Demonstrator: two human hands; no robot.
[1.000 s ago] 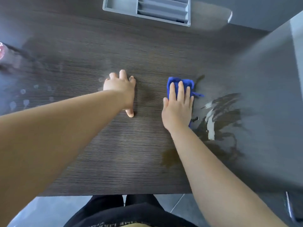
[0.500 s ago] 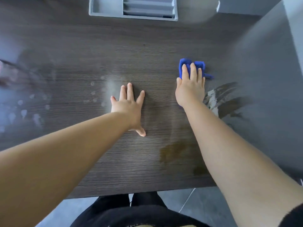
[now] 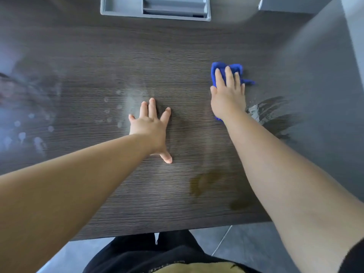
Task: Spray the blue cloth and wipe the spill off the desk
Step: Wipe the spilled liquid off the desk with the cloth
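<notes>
On the desk (image 3: pixel 177 56) I saw the right hand (image 3: pixel 228 99) flat atop the blue cloth (image 3: pixel 220 68), bunched lengthwise beneath it; left hand (image 3: pixel 150 129) splayed, empty.

One dark wood-grain desk (image 3: pixel 177 46) fills the frame. Two hands are on it: the left hand (image 3: pixel 151 129) at centre and the right hand (image 3: pixel 228 97) at upper right. There is one blue cloth (image 3: pixel 235 67). One grey desk organiser (image 3: pixel 122 8) sits at the top edge. One wet, streaked spill (image 3: pixel 271 113) shows at right. There are two brownish patches at lower centre: the larger stain (image 3: pixel 202 183) and the fainter stain (image 3: pixel 239 203). The pale droplet marks (image 3: pixel 21 134) at left are too blurred to count.
</notes>
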